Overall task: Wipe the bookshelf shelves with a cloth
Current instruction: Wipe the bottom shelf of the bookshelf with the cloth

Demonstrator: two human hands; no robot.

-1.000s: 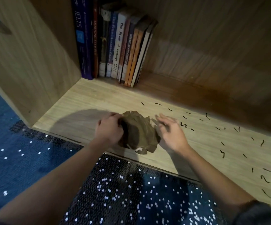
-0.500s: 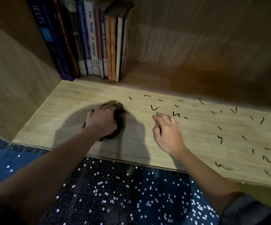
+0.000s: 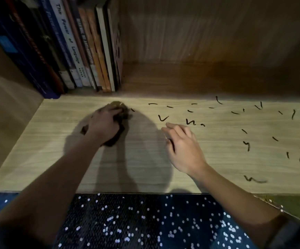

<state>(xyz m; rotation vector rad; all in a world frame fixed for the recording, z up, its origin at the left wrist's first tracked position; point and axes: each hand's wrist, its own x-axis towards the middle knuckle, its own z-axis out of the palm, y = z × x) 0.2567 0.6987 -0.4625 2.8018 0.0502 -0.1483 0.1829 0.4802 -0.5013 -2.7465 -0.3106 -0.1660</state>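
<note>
Your books (image 3: pixel 70 51) stand at the far left of the shelf (image 3: pixel 47 150). Just in front of them your left hand (image 3: pixel 106 124) grips the bunched dark cloth (image 3: pixel 123 115) against the board, mid-wipe by my judgement. Your right hand (image 3: pixel 185 150) hangs loose-fingered, holding nothing. Next, sweep right across the dark marks (image 3: pixel 163 118). Your palm hides most of the cloth, and I cannot tell whether the right fingertips touch wood.

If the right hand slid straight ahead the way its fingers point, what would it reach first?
The right hand would first cross the V-shaped black mark just beyond its fingertips. Past that the shelf looks free up to the back panel, near the rightmost book, though depth is hard to judge.
</note>
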